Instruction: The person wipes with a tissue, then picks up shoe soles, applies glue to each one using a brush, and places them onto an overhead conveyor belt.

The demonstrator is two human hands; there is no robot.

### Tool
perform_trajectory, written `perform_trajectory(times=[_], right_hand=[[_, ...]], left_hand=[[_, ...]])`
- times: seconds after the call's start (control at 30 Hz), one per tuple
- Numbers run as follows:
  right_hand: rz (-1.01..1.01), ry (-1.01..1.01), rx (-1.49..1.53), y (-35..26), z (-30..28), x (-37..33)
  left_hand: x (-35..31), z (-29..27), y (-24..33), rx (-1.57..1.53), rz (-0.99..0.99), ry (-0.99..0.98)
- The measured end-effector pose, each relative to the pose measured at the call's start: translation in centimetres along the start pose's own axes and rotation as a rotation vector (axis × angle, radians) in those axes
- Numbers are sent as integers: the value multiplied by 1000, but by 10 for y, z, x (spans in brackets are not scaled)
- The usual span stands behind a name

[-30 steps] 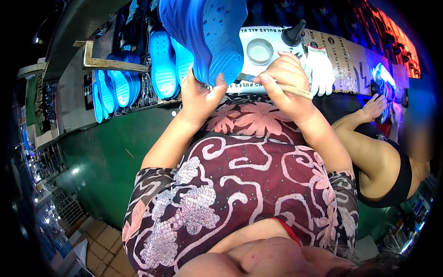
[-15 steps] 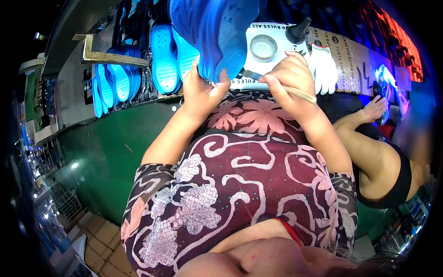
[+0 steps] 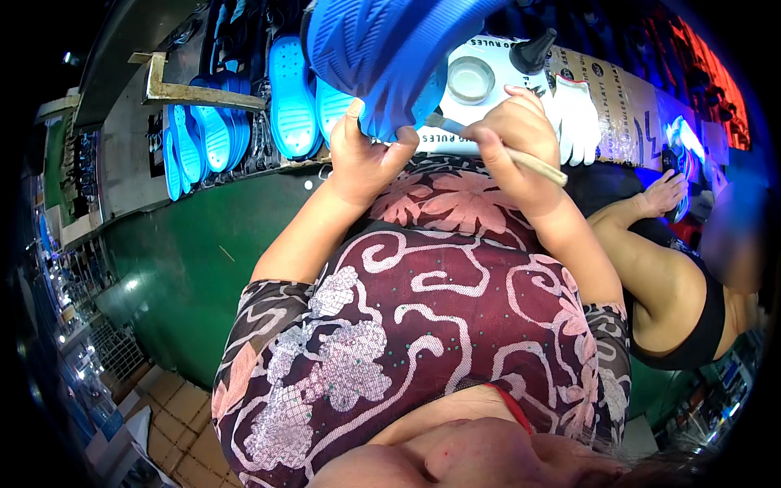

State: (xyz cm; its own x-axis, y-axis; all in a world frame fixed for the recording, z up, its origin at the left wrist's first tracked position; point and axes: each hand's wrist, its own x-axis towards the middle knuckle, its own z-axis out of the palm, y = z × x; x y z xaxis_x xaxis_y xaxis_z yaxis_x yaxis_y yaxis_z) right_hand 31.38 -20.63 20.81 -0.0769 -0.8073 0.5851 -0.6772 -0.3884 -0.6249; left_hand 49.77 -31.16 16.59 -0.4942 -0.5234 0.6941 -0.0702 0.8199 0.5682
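Note:
My left hand point(image 3: 362, 167) grips a large blue shoe sole point(image 3: 390, 57) by its lower end, thumb on one side and fingers on the other. The sole is raised and tilted, its ridged, wavy outer side in view. In my right hand point(image 3: 521, 138) is a flat brush with a pale wooden handle point(image 3: 535, 166). Its dark tip lies close to the sole's lower right edge; contact cannot be made out. Just beyond the brush, a round glass dish point(image 3: 470, 80) with pale contents stands on a white printed sheet point(image 3: 455, 145).
Bright blue soles point(image 3: 291, 98) lie on the bench to the left, beside a wooden bracket point(image 3: 203, 99). A black cone-topped bottle point(image 3: 533, 54) and a white glove point(image 3: 576, 122) are at right. A co-worker's hand point(image 3: 663, 195) is farther right, near a blue item.
The blue sole has turned and shifted right, now showing more of its ridged outer side and less of its inner face. My right hand and the brush have moved slightly right.

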Motion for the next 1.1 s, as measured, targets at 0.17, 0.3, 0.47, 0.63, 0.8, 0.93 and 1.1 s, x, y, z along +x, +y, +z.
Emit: perform_trajectory(times=[0.17,0.3,0.47,0.63,0.8,0.93,1.1], right_hand=[[-15,-52,-3,-5,-4,-2],[62,5,83,-2,-3,-2],[-15,-37,-5,3,-4,0],[101,107,58,6,-26,-12],[370,258,108,23,-39,-47],[453,379,208,31,-43,-73],[482,441,119,32,-63,-91]], left_hand=[[-4,-2,-7,47,112,21],[-3,-3,-7,64,86,14],[3,-1,-9,60,106,2],[19,-8,5,-62,-163,-49],[66,-38,44,-477,-444,-25],[92,-52,67,-957,-775,-502],[183,56,102,-948,-368,-1015]])
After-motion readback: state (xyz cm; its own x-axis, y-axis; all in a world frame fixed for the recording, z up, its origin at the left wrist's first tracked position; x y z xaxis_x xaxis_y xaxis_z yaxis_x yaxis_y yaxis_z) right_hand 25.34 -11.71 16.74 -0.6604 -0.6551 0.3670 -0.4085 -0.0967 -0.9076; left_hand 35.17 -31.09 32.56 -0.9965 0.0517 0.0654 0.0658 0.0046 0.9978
